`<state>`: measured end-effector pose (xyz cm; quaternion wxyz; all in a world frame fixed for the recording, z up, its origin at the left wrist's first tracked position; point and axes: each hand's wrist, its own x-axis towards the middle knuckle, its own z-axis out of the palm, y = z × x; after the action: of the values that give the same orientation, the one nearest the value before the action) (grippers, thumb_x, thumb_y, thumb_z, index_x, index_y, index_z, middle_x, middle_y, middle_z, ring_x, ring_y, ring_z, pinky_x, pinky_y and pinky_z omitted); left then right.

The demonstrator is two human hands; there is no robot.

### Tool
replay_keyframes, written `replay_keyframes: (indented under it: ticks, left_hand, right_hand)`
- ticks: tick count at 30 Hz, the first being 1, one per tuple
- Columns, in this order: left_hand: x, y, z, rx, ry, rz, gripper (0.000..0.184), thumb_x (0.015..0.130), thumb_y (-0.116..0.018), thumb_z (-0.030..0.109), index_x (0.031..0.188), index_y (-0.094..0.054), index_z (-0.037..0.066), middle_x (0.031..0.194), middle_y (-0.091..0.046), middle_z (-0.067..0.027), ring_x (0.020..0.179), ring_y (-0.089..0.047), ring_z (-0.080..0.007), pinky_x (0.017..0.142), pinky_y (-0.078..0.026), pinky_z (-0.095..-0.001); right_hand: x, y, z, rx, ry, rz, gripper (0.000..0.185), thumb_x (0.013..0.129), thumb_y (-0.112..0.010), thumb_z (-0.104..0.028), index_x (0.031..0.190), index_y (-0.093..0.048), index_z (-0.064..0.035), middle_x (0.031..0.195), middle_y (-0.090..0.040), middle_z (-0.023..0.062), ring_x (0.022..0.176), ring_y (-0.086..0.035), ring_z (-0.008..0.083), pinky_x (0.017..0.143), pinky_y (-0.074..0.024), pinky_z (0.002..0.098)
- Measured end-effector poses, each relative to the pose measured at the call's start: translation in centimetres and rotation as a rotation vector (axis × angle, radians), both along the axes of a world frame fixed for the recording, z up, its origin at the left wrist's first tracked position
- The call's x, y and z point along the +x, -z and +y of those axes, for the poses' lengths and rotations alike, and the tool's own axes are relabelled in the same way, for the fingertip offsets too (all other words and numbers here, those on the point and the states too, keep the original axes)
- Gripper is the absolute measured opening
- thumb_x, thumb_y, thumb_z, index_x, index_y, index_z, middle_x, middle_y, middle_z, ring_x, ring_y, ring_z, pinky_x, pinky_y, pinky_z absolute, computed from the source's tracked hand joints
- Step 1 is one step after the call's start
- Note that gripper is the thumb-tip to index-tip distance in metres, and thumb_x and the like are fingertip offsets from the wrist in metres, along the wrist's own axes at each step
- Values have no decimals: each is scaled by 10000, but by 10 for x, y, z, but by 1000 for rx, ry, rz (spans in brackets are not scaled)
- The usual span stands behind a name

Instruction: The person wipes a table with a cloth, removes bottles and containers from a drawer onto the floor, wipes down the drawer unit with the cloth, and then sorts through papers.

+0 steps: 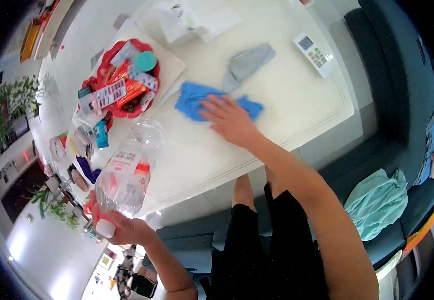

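My left hand (pixel 122 227) is wrapped round the neck of a large clear plastic bottle (pixel 122 185) with a white cap, its body tilted up toward the table. On the white table (pixel 297 117), my right hand (pixel 227 116) lies flat, fingers spread, on a crumpled blue cloth (pixel 192 102). Just above the cloth is a grey sock-like piece of fabric (pixel 247 65). A red scalloped tray (pixel 153 55) holding packets, blister packs and a teal-lidded container stands left of the cloth.
A white remote control (pixel 314 56) lies near the table's right edge. Papers (pixel 197 20) are at the far side. A small blue bottle (pixel 101 134) and a purple item (pixel 88 169) lie at the left. A dark sofa (pixel 392 65) with a mint-green cloth (pixel 377 202) stands beside the table.
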<state>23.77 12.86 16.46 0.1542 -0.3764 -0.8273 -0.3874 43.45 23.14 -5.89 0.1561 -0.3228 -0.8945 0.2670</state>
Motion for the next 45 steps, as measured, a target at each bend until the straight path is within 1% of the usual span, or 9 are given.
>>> replay_keyframes:
  ticks: [11,18,22,24,26,30,34,39,45]
  left_hand:
    - [-46,9,-11,114,145,-213,450,874,-522,220,1181,-449,-101,1130,-573,-254,1066,-558,-328,923,-465,-456]
    - [-46,0,12,-54,155,-43,472,937,-449,285,1277,-467,-43,1366,-423,-191,1187,-486,-276,981,-413,-389]
    - [-22,-4,-31,-469,-191,227,530,930,-465,328,1281,-359,-55,1327,-317,-209,1201,-396,-348,975,-375,-458]
    - [20,4,-45,-169,-233,75,452,925,-444,304,1208,-437,-49,1262,-373,-216,1141,-425,-335,924,-392,-441]
    - [57,25,-45,63,343,-296,375,922,-446,276,1128,-502,-33,1169,-457,-208,1078,-464,-293,868,-410,-418]
    - [112,94,113,-361,875,-274,322,779,-632,101,1092,-600,32,1229,-538,-143,1130,-480,-316,978,-355,-396]
    - [140,182,218,-424,870,-13,374,766,-649,151,1127,-584,79,1222,-527,-149,1145,-447,-345,977,-356,-423]
    - [176,180,230,-485,511,-425,182,719,-670,86,888,-604,74,1057,-588,-98,983,-522,-298,850,-429,-397]
    - [258,180,267,-443,1358,-35,389,619,-726,44,971,-589,137,1109,-586,-36,1071,-520,-247,922,-379,-389]
  right_hand:
    - [-97,-5,4,42,26,-14,490,833,-568,-304,1294,-494,-156,1418,-378,46,1336,-291,246,1085,-215,444]
    - [23,-10,-43,5,240,-249,452,871,-509,-281,1293,-486,-121,1415,-371,82,1352,-254,281,1087,-200,467]
    - [-33,-13,15,62,427,-233,506,854,-538,-296,1324,-456,-125,1428,-358,77,1357,-247,262,1088,-201,471]
    - [-35,-12,10,31,503,-225,515,858,-532,-304,1332,-446,-124,1437,-347,73,1361,-240,260,1094,-190,471]
    - [-22,-17,-31,-160,205,-185,502,870,-509,-340,1319,-463,-122,1432,-357,68,1359,-245,244,1109,-171,455]
    - [53,-15,-44,-92,-31,-195,484,868,-510,-351,1295,-487,-123,1413,-385,49,1353,-257,216,1116,-160,438]
    - [68,-16,44,-3,214,-256,459,842,-529,-356,1240,-546,-130,1372,-436,40,1340,-273,223,1107,-160,445]
    - [58,-18,22,-266,99,-265,545,837,-529,-397,1309,-477,-131,1397,-407,44,1365,-223,239,1118,-129,450]
    - [152,-2,-13,-112,-180,-216,505,895,-473,-382,1350,-427,-170,1443,-335,10,1372,-200,184,1138,-92,419]
